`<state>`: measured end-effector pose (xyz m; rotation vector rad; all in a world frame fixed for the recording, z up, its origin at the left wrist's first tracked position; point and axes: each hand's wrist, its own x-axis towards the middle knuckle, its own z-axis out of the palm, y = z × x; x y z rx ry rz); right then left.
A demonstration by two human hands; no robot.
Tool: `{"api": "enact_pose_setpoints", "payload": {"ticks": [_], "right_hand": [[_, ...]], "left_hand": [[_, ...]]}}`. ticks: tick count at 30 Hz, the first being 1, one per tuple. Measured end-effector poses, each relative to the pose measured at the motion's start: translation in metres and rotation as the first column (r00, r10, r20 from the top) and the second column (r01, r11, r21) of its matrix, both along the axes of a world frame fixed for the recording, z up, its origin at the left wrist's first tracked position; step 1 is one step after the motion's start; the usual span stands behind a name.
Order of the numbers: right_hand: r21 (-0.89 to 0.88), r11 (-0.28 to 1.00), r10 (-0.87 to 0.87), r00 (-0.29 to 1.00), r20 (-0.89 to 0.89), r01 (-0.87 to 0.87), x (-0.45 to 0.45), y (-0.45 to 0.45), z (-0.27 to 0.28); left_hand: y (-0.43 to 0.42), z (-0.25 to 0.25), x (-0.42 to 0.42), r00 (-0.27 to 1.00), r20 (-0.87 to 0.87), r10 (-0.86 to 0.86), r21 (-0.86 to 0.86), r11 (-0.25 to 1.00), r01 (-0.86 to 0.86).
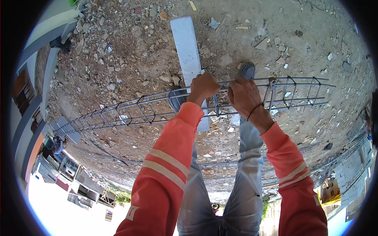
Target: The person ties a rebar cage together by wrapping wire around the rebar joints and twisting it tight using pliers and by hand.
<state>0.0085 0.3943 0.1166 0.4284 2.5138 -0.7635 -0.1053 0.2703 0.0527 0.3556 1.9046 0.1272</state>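
Rubble [114, 59]; left hand [204, 85], right hand [245, 96] on rebar cage [215, 104].

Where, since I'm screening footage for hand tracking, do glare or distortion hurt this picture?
Head view: glare burns the sky to white at lower left; head view: the wide lens seems to bow the cage and bend the building at left, inside a dark rim; head view: left hand and right hand are well lit, without obvious blur.
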Motion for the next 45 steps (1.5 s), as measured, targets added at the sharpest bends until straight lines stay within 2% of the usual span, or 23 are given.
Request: {"api": "enact_pose_setpoints", "payload": {"ticks": [1,2,4,5,7,11,15,17,18,19,20,21,22,23,27,30,33,35,37,39,42,43,45], "right_hand": [[-0.181,0.983,-0.008,0.985,0.173,0.039,0.008,-0.006,0.004],[-0.178,0.983,-0.011,0.985,0.171,0.042,0.023,-0.016,-0.002],[-0.134,0.991,-0.006,0.998,-0.069,-0.003,0.053,-0.041,-0.027],[-0.133,0.991,-0.009,0.997,-0.075,-0.001,0.056,-0.047,-0.029],[0.126,0.992,0.037,0.980,-0.196,-0.013,0.062,-0.059,-0.034],[0.038,0.997,-0.069,0.998,-0.011,0.070,0.058,-0.069,-0.035],[0.060,0.989,-0.139,0.989,0.058,0.135,0.064,-0.089,-0.048],[0.025,0.981,-0.189,0.980,-0.069,0.191,0.068,-0.098,-0.054],[0.049,0.978,-0.189,0.966,-0.175,0.201,0.066,-0.092,-0.050],[0.042,0.979,-0.187,0.966,-0.176,0.198,0.066,-0.089,-0.045],[-0.074,0.969,-0.244,0.963,-0.118,0.236,0.065,-0.084,-0.041],[-0.182,0.944,-0.289,0.956,-0.053,0.276,0.062,-0.078,-0.035],[-0.177,0.933,-0.305,0.949,0.076,0.314,0.051,-0.071,-0.019],[-0.173,0.937,-0.294,0.953,0.079,0.304,0.043,-0.066,-0.010],[-0.153,0.933,-0.294,0.935,0.196,0.326,0.032,-0.065,-0.014],[-0.293,0.851,-0.401,0.899,0.173,0.436,0.038,-0.066,-0.029],[-0.316,0.897,-0.279,0.950,0.141,0.311,0.041,-0.059,-0.047],[-0.243,0.936,-0.214,0.959,0.184,0.256,0.006,-0.052,-0.008],[-0.049,0.996,0.089,0.921,0.380,-0.076,-0.024,-0.052,0.021],[-0.007,0.982,0.179,0.919,0.350,-0.188,-0.038,-0.054,0.024],[0.032,0.869,0.470,0.846,0.253,-0.493,-0.073,-0.048,0.031],[0.029,0.857,0.492,0.833,0.255,-0.515,-0.084,-0.047,0.027],[-0.027,0.659,0.749,0.652,0.115,-0.752,-0.105,-0.046,0.010]], "left_hand": [[0.001,-0.004,-0.001,0.998,0.026,-0.059,-0.006,0.998,0.059],[0.002,-0.007,-0.001,0.992,0.051,-0.118,-0.010,0.993,0.119],[0.006,-0.012,-0.002,0.987,0.077,-0.141,-0.034,0.989,0.144],[0.006,-0.016,-0.002,0.982,0.108,-0.158,-0.062,0.984,0.165],[0.002,-0.033,0.001,0.969,0.130,-0.208,-0.039,0.976,0.215],[0.002,-0.035,0.003,0.941,0.163,-0.296,-0.009,0.954,0.301],[-0.009,-0.039,0.013,0.917,0.100,-0.385,0.056,0.923,0.382],[-0.009,0.000,0.003,0.993,0.017,-0.118,0.163,0.980,0.114],[-0.018,0.006,0.002,0.993,0.016,-0.115,0.154,0.982,0.111],[-0.027,0.010,0.001,0.998,0.045,0.040,0.214,0.976,-0.049],[-0.034,0.013,0.000,0.978,0.082,0.194,0.272,0.939,-0.209],[-0.043,0.008,0.003,0.976,0.081,0.200,0.272,0.938,-0.215],[-0.052,0.001,0.010,0.941,0.113,0.318,0.348,0.875,-0.338],[-0.061,-0.007,0.018,0.890,0.156,0.430,0.415,0.789,-0.453],[-0.062,0.003,0.019,0.858,0.155,0.490,0.421,0.753,-0.506],[-0.065,0.006,0.024,0.829,0.153,0.539,0.461,0.702,-0.542],[-0.063,0.012,0.033,0.840,0.082,0.536,0.563,0.671,-0.482],[-0.063,0.011,0.042,0.804,-0.053,0.593,0.725,0.576,-0.378],[-0.065,0.010,0.052,0.778,-0.042,0.627,0.733,0.548,-0.403],[-0.066,0.010,0.055,0.745,-0.037,0.666,0.744,0.516,-0.424],[-0.069,0.014,0.064,0.746,-0.180,0.641,0.777,0.558,-0.292],[-0.069,0.014,0.067,0.730,-0.178,0.660,0.775,0.551,-0.309],[-0.065,0.014,0.074,0.724,-0.184,0.664,0.727,0.588,-0.355]]}}
